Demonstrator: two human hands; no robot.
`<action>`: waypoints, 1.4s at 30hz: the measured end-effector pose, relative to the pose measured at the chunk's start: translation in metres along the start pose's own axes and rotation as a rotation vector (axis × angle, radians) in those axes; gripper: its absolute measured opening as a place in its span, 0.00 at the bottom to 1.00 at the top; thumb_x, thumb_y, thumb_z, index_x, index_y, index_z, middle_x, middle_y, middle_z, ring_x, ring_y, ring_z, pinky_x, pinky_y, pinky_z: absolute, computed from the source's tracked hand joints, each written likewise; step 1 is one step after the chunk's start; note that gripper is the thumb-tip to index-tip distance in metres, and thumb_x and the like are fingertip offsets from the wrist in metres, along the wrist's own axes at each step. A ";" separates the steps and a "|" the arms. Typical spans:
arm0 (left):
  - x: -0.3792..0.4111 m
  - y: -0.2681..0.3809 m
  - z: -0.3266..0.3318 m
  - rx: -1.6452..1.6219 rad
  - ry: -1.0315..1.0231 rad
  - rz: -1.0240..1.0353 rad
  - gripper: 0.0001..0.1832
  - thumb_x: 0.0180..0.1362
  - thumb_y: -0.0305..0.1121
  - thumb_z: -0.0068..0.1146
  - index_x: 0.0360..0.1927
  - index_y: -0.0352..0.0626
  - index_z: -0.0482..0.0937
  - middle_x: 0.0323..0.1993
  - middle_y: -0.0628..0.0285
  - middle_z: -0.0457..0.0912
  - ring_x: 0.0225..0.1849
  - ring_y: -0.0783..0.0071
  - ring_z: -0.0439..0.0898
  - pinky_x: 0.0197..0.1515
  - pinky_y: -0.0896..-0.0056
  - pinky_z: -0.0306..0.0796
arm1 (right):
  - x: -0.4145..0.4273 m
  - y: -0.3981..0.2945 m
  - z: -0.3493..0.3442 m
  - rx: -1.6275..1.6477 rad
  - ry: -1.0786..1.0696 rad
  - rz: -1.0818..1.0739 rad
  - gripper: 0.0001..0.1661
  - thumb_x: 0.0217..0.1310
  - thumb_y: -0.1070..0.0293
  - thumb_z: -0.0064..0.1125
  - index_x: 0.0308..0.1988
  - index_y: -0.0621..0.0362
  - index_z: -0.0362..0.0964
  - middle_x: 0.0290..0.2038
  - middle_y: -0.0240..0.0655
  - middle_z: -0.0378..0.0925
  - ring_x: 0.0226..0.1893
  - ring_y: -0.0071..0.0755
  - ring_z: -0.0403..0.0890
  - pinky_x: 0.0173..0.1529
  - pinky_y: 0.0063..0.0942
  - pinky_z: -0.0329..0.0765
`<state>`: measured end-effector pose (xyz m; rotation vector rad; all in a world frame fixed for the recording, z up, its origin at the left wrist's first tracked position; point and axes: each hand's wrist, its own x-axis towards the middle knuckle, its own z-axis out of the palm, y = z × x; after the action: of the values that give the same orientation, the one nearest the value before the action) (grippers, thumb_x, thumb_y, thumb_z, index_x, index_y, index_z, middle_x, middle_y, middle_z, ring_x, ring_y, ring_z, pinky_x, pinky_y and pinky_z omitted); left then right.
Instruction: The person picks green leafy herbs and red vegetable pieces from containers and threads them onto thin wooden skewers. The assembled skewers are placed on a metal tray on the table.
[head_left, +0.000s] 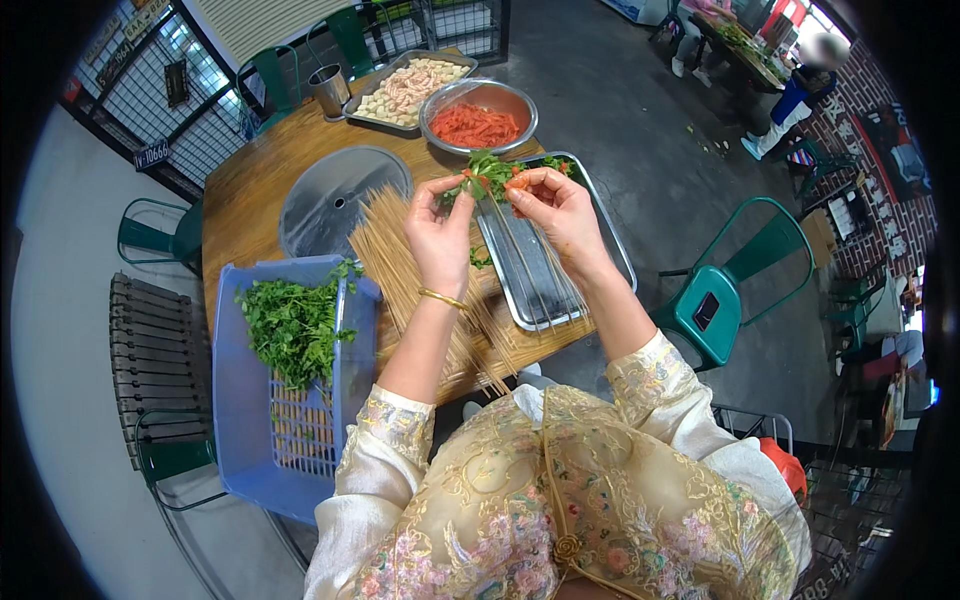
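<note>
My left hand (442, 232), a gold bangle at its wrist, pinches a sprig of leafy green herbs (491, 166) that looks like coriander. A reddish-orange strip lies against the stems at its fingertips. Opposite it, my right hand (556, 210) grips a reddish-orange food strip (517, 182) between thumb and fingers. Both hands are above the upper end of a shallow metal tray (517, 281), where thin skewers (534, 277) run lengthwise. Whether a skewer passes through the held sprig, I cannot tell. A large pile of bamboo skewers (405, 277) fans out beneath my left forearm.
A blue plastic basket (244, 420) with green herbs (292, 322) stands left. On the wooden table (240, 195) are a round metal lid (330, 180), a metal cup (330, 90), a bowl of red strips (476, 124) and a tray of pale pieces (409, 86). A green chair (701, 311) holds a phone.
</note>
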<state>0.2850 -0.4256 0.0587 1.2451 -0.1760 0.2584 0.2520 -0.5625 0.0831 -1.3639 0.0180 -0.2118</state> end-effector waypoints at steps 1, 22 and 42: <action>0.000 0.000 0.000 0.021 -0.008 0.010 0.06 0.54 0.20 0.56 0.37 0.39 0.76 0.34 0.68 0.77 0.35 0.85 0.73 0.39 0.83 0.69 | 0.000 -0.002 -0.001 -0.009 -0.005 -0.003 0.07 0.55 0.74 0.60 0.37 0.61 0.73 0.32 0.29 0.77 0.31 0.18 0.75 0.38 0.18 0.73; 0.003 -0.040 -0.061 0.507 0.132 0.056 0.09 0.51 0.16 0.54 0.36 0.36 0.77 0.40 0.59 0.79 0.40 0.79 0.76 0.43 0.79 0.70 | 0.250 0.151 -0.086 -0.958 -0.067 -0.359 0.13 0.46 0.74 0.59 0.38 0.57 0.77 0.39 0.47 0.77 0.38 0.45 0.80 0.45 0.34 0.76; 0.032 -0.039 -0.032 0.793 -0.169 0.283 0.08 0.46 0.18 0.57 0.32 0.36 0.78 0.35 0.57 0.80 0.37 0.68 0.78 0.41 0.72 0.70 | 0.146 0.027 -0.011 -0.772 -1.025 -0.304 0.15 0.47 0.71 0.63 0.38 0.61 0.76 0.33 0.39 0.79 0.35 0.38 0.80 0.40 0.30 0.75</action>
<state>0.3265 -0.4032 0.0221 2.0339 -0.4235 0.4958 0.3971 -0.5918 0.0704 -2.1031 -1.0616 0.2982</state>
